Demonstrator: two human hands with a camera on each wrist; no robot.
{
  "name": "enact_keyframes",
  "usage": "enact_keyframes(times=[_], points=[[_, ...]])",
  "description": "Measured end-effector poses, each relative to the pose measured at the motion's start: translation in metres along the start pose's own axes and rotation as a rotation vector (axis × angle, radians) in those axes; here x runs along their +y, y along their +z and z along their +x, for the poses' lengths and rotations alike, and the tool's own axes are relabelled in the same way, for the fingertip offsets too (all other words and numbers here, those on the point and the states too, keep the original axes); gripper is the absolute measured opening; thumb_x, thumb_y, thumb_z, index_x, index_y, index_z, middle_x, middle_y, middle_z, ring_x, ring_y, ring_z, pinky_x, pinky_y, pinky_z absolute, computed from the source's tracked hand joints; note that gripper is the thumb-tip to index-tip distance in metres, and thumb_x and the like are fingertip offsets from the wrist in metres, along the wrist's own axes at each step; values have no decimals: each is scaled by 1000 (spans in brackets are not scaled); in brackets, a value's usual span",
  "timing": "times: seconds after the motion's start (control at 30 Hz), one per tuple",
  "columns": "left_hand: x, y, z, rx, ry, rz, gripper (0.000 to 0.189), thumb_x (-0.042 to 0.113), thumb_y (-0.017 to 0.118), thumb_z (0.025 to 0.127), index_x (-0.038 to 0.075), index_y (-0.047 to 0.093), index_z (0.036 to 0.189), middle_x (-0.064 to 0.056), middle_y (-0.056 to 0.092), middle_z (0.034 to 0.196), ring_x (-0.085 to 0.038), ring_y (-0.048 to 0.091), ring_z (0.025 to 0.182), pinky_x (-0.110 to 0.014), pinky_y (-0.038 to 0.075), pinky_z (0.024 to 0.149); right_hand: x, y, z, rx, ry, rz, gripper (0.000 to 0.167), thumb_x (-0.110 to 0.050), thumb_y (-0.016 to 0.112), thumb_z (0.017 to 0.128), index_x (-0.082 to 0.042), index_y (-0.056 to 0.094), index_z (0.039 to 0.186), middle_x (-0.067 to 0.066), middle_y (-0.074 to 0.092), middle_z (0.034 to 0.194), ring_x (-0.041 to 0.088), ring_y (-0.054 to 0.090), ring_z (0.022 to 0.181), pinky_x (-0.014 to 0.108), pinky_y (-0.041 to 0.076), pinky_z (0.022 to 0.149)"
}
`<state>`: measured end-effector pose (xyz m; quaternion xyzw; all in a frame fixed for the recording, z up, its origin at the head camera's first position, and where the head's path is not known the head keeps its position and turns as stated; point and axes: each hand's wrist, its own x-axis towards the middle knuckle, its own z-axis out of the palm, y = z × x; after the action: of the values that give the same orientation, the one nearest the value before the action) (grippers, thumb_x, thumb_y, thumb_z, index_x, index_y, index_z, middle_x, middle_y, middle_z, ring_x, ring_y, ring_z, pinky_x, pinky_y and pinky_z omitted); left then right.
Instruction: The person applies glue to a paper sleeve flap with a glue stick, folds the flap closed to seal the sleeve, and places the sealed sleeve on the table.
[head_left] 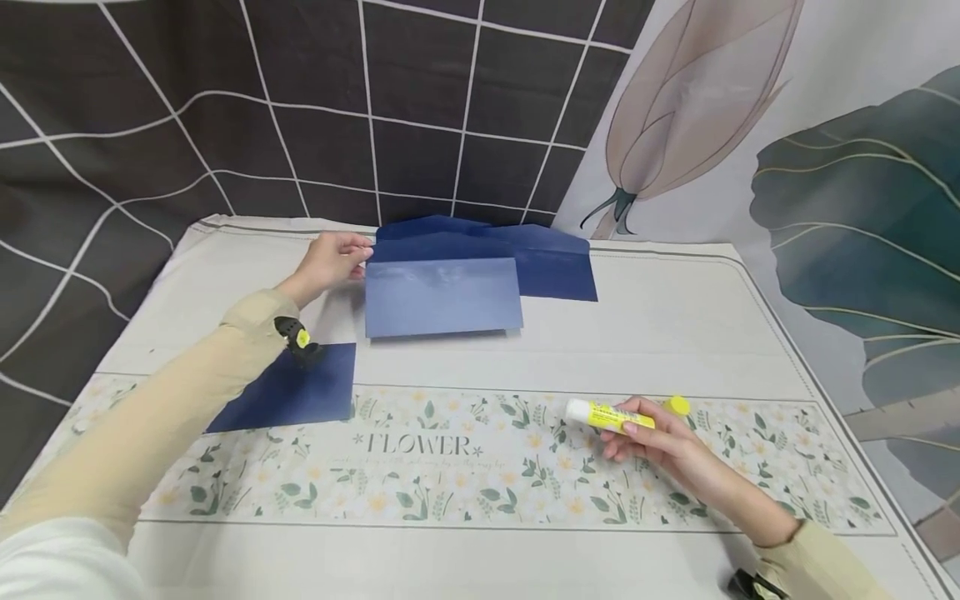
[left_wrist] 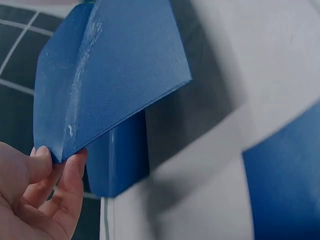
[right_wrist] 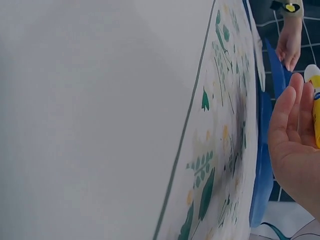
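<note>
Beyond wrinkled sleeves, the left hand pinches creased paper, the right hand grips a cylindrical glue stick.

Left arm: sleeved, stretched far forward from the lower left of the head view.
Left hand: pinching at its fingertips, thumb opposite bent fingers.
Right arm: sleeved, reaching in from the lower right, wrist bare.
Right hand: gripping between thumb and fingers, nearer the body than the left, the two well apart.

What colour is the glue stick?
The glue stick is mainly yellow and white, clearest in head view.
</note>
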<state>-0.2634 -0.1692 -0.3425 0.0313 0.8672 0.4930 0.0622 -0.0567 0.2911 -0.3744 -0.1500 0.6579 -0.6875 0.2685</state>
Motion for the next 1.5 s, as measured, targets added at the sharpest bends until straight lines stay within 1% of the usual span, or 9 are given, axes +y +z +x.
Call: enact_keyframes(times=[0.2,0.33,0.47,0.67,0.8,0.9,1.23,1.4,1.5], points=[[6,21,-16,-81,-14,24,31,11,53,98,-8,59,122,-27,65,111,2,59,58,-22,58,66,0,4,-2,-11,-52,33,26,0,32,101,-12,50,115,1,67,108,12,68,94,26,56,82],[9,32,-33,-114,-8,72,29,11,52,99,-6,60,120,-27,66,111,-1,60,61,-25,58,68,-1,5,-4,-23,-82,47,29,1,29,101,-12,50,116,0,67,109,12,68,95,26,54,86],[11,40,-49,-143,-5,74,27,10,53,98,-7,61,118,-26,67,108,-2,61,63,-27,58,68,-1,6,-6,-14,-97,57,30,1,28,101,-15,50,115,-1,67,109,12,68,94,25,51,90],[7,53,-69,-205,-41,60,27,10,55,97,-5,62,119,-22,69,101,-5,62,61,-26,58,65,-1,7,-7,15,-95,40,30,1,30,101,-16,52,113,-2,68,107,11,68,93,25,51,90],[2,61,-79,-244,-51,54,27,8,55,97,-5,63,119,-15,70,87,-6,62,60,-25,58,64,-1,8,-7,31,-87,23,30,0,31,101,-16,53,113,-2,69,106,11,68,92,24,52,89],[0,66,-85,-260,-53,49,26,9,55,96,-4,63,118,-10,68,79,-7,61,60,-25,57,63,-1,8,-7,31,-88,24,30,0,31,101,-16,53,113,-2,69,105,11,68,91,24,51,89],[-1,82,-103,-302,-46,81,25,12,55,97,1,65,117,-10,70,78,-11,63,62,-27,55,63,0,8,-7,40,-84,7,29,0,32,100,-16,53,113,-2,69,104,11,69,90,25,52,88],[-2,89,-107,-303,-31,137,25,16,58,96,3,68,114,-7,73,82,-10,66,67,-30,54,73,1,7,-7,22,-96,16,31,0,31,100,-17,53,114,-2,69,105,11,68,91,25,52,89],[-2,90,-109,-289,-30,159,24,17,60,94,4,70,111,-6,74,86,-9,66,68,-30,54,75,2,7,-7,6,-105,29,32,1,31,100,-17,53,115,-2,69,106,12,68,92,25,51,90]])
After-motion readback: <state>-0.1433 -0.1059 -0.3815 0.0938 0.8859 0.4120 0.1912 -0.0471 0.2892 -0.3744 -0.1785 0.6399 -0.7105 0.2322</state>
